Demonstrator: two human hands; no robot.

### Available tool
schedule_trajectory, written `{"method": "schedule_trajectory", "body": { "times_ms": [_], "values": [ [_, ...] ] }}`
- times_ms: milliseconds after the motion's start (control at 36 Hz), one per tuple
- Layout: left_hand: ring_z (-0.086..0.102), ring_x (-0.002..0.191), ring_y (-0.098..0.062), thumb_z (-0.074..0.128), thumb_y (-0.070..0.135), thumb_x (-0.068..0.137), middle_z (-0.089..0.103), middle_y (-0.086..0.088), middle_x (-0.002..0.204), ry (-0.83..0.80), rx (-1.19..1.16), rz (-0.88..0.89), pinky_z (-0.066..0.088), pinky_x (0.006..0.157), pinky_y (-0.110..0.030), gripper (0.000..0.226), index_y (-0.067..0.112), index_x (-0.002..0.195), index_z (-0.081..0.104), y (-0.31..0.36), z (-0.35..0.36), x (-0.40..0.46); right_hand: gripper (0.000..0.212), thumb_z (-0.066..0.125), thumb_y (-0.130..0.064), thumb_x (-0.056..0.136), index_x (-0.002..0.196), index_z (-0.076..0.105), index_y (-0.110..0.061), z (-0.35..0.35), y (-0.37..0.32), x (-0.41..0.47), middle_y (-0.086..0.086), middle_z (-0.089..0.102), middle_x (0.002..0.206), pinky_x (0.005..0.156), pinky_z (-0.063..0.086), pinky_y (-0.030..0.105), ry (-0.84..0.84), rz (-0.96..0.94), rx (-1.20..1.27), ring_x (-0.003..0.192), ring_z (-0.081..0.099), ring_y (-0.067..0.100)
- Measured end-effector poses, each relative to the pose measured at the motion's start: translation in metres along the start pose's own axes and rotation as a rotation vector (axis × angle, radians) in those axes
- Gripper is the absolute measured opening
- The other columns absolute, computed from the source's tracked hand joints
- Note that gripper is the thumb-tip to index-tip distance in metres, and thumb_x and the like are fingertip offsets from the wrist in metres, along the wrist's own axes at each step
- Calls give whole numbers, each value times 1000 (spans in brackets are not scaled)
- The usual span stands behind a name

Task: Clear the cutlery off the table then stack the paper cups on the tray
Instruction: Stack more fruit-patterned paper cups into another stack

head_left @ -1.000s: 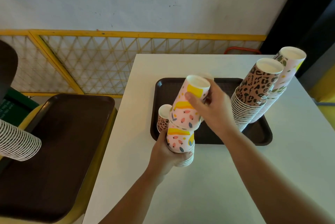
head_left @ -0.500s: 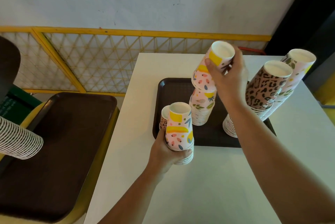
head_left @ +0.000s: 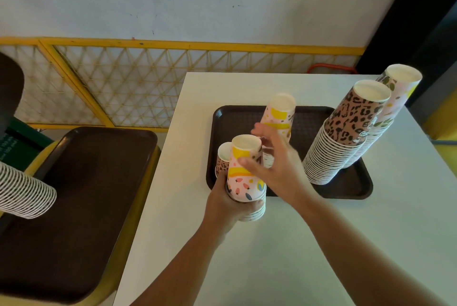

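My left hand (head_left: 222,204) grips the base of a short stack of upside-down pink patterned cups (head_left: 243,182) at the front left edge of the brown tray (head_left: 237,125). My right hand (head_left: 279,172) is around that stack's top cup, thumb on its front, fingers blurred behind it. On the tray stand a short pink cup stack (head_left: 279,117), a tall leopard-print stack (head_left: 346,132) and a tall pink stack (head_left: 400,85) behind it. A small leopard-print cup (head_left: 222,159) stands on the tray just behind the held stack. I see no cutlery.
The white table (head_left: 296,244) ends close to my left hand. Left of it, a second brown tray (head_left: 74,194) lies on a yellow seat, with a long cup stack (head_left: 22,196) jutting in from the left. A yellow lattice fence (head_left: 123,83) runs behind.
My right hand lifted the top cup off the held stack, set it on the short pink stack on the tray, then came back to the held stack. My left hand stayed put.
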State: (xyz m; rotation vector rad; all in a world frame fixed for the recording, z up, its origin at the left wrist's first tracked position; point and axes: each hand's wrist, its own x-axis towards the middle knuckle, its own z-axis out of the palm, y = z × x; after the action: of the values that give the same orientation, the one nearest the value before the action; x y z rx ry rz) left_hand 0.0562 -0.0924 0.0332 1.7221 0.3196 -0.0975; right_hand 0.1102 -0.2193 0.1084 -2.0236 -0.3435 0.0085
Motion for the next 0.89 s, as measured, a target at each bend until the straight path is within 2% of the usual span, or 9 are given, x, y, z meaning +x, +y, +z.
{"method": "schedule_trajectory", "body": {
  "times_ms": [28,83,139,222,389,500,583,722,889],
  "values": [
    [65,95,-11,80,46,34,69,7,99,3,8,0,56,79,-27,84,25,112,55,1,1,0,64,76,-37,71,126,45,-26,3,0,-3,-11,54,120,80,40,3,-33,21,7,106,52,1],
    [64,99,-15,80,46,33,67,5,104,5,15,5,56,83,-34,91,23,117,53,2,1,-1,54,75,-35,73,118,46,-32,5,0,-7,-16,55,110,82,46,11,-61,31,-9,101,53,-1],
    [64,101,-16,80,47,33,67,3,107,5,22,6,56,87,-40,94,22,120,52,2,1,-2,48,74,-33,75,112,44,-37,5,-1,-8,-21,53,103,76,43,4,-56,30,-10,94,52,-5],
    [63,102,-13,79,48,35,66,7,106,-16,46,18,55,88,-38,89,26,117,51,3,0,-4,47,74,-30,76,110,43,-37,3,-5,-7,-20,53,102,65,39,-3,-30,30,11,93,51,-5],
    [63,104,-13,81,45,38,68,7,109,-37,58,30,55,90,-38,90,26,121,52,1,0,-6,38,73,-28,77,105,48,-33,-7,-7,1,-10,60,100,69,42,-3,39,-7,34,93,57,2],
    [64,102,-12,81,46,39,68,7,109,-21,52,37,55,90,-39,90,25,121,52,0,-1,-8,37,71,-30,78,106,47,-33,-11,-9,7,-15,59,97,66,42,-3,32,-8,32,88,57,-4],
    [64,100,-8,80,47,38,67,11,107,-1,40,39,55,88,-34,88,28,119,52,2,-1,-9,38,70,-32,77,106,45,-33,-12,-10,9,-16,58,97,65,42,-3,16,-1,31,87,54,-9],
    [64,100,-6,82,46,37,67,11,106,10,8,28,55,89,-36,85,33,115,51,3,-3,-8,41,74,-27,75,104,46,-32,-2,-6,3,-19,55,93,64,40,-4,-38,26,42,84,51,-13],
    [62,105,-9,80,48,37,65,11,112,-31,69,56,54,90,-38,98,26,126,47,6,-7,-9,38,73,-27,77,105,47,-32,-3,-4,7,-18,56,94,65,41,-4,-3,-5,24,85,54,-10]
  ]
}}
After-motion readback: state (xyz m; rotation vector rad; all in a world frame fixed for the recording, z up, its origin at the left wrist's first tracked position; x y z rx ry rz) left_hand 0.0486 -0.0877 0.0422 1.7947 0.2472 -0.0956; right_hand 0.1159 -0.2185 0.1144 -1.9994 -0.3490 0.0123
